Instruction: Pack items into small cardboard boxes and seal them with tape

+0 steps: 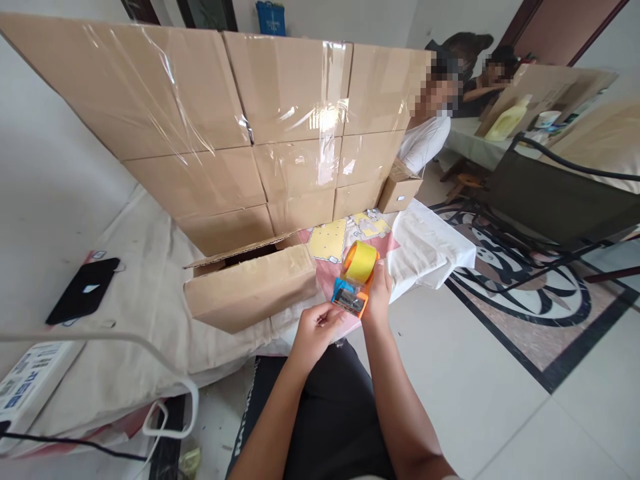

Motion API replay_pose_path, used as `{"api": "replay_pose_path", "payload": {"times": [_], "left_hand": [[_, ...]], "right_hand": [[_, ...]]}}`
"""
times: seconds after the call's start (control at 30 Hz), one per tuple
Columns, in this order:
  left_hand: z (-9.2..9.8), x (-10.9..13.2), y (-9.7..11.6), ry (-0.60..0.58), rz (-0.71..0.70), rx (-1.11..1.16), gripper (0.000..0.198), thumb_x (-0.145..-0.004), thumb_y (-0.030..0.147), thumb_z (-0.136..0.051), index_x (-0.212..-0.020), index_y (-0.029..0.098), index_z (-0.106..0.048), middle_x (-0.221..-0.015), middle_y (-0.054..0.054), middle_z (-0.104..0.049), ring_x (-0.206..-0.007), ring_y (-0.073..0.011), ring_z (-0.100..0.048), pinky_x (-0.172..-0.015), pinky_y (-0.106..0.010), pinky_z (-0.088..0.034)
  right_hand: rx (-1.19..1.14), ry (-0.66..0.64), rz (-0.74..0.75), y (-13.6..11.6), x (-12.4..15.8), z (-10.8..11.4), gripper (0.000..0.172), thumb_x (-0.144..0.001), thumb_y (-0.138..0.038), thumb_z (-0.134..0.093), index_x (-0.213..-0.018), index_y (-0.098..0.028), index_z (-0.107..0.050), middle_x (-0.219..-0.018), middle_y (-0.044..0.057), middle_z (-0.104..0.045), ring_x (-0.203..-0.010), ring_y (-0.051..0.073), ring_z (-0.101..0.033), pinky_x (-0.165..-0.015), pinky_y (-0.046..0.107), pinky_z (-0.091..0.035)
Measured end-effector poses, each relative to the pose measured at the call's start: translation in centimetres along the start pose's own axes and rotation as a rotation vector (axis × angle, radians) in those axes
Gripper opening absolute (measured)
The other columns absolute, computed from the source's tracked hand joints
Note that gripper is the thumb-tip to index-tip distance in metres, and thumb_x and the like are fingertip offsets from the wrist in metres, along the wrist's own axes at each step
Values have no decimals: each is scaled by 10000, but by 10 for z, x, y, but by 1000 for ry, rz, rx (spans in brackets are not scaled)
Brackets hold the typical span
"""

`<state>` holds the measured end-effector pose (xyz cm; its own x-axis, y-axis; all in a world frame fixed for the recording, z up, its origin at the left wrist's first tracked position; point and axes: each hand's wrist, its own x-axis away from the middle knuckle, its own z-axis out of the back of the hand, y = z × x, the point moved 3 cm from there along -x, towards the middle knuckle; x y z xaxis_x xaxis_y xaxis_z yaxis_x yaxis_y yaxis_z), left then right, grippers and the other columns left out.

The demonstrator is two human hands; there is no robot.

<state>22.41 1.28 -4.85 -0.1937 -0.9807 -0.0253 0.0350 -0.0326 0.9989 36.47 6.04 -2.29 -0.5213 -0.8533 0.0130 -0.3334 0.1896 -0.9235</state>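
My right hand (379, 293) is wrapped round an orange tape dispenser (367, 293) with a yellow roll of tape (361, 262) on it. Close beside its blue and black front end is my left hand (319, 328), its fingers pinched together at the lower edge; whatever they hold is too small to make out. Left of my hands, a brown cardboard box (253, 287) lies on the cloth-covered table (165, 300), with a dark gap along its raised top flap.
Behind the box stands a tall wall of taped cartons (295, 100). A small box (399, 190) sits at its right end, near a person in white (425, 140). A black pouch (85, 290) lies left; a dark chair (560, 193) stands right.
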Motion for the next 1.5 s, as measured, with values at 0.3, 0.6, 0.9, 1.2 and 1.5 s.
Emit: {"api": "replay_pose_path", "payload": {"times": [0.3, 0.6, 0.9, 1.2, 1.5], "left_hand": [[-8, 6, 3, -68, 18, 10, 363, -809, 490, -722, -723, 138, -730, -575, 28, -429, -607, -113, -377, -576, -238, -315], [-15, 10, 3, -137, 36, -13, 367, -912, 486, -618, -856, 137, -715, -635, 13, -505, -608, -112, -410, -564, -233, -310], [-11, 7, 6, -171, 56, 106, 581, -864, 677, -601, -773, 125, -760, -544, 33, -375, -540, -97, -310, -532, -255, -242], [-16, 5, -2, -247, 142, 207, 608, -831, 711, -634, -804, 124, -790, -530, 46, -335, -535, -90, -276, -543, -255, -236], [0, 4, -3, -37, 92, 185, 590, -835, 702, -633, -758, 132, -762, -509, 51, -325, -515, -89, -293, -537, -262, -226]], "right_hand": [[-17, 19, -78, -2, 9, 6, 351, -937, -515, -492, -782, -215, -588, -638, 0, -606, -547, 153, -585, -500, 272, -481], [-8, 97, -116, 2, 10, 18, 357, -943, -543, -471, -859, -220, -601, -740, 48, -720, -651, 204, -706, -578, 330, -593], [-36, 49, -138, 3, 11, 14, 365, -949, -522, -452, -818, -219, -609, -737, 56, -734, -658, 205, -717, -616, 335, -607], [-110, 113, -193, 13, 14, 22, 302, -906, -481, -532, -803, -210, -616, -675, 16, -684, -581, 175, -641, -543, 297, -538], [-135, 55, -88, 1, -2, 30, 512, -925, -668, -472, -886, -190, -649, -733, 44, -711, -648, 200, -685, -620, 331, -579]]}}
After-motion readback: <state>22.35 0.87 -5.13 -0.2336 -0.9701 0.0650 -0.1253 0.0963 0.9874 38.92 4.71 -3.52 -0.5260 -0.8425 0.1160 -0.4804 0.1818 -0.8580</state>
